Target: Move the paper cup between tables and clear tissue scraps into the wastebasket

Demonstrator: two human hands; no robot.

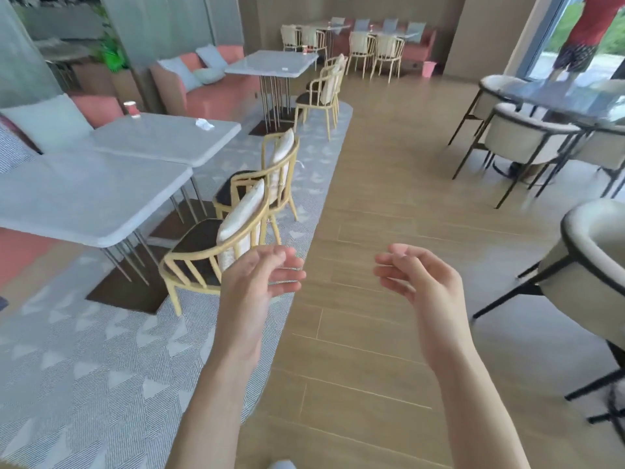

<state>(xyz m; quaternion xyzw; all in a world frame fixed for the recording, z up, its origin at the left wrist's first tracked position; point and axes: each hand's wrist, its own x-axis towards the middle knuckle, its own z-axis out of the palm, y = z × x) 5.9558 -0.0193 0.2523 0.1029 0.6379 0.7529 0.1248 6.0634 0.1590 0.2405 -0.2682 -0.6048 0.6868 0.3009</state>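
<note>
Pale stone-look tabletops with rounded corners fill the left of the frame; a red paper cup [131,109] stands at the far edge of one table [162,137], a crumpled white tissue scrap [204,124] well apart from it. Bare wood-plank floor [389,204] runs up the middle between cane chairs [216,252] and padded ones. A pink wastebasket [429,68] sits far back. Left hand [267,275] and right hand [416,279] hover low centre, fingers loosely curled, holding nothing.
</note>
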